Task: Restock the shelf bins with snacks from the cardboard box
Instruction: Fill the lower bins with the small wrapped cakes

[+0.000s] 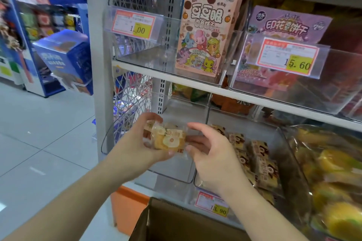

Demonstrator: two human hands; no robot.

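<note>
Snack packet [168, 140] lengthwise left-right, left hand [135, 143] gripping.

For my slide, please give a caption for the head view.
Left hand holds wrapped snacks before a clear shelf bin; right hand open alongside.
</note>
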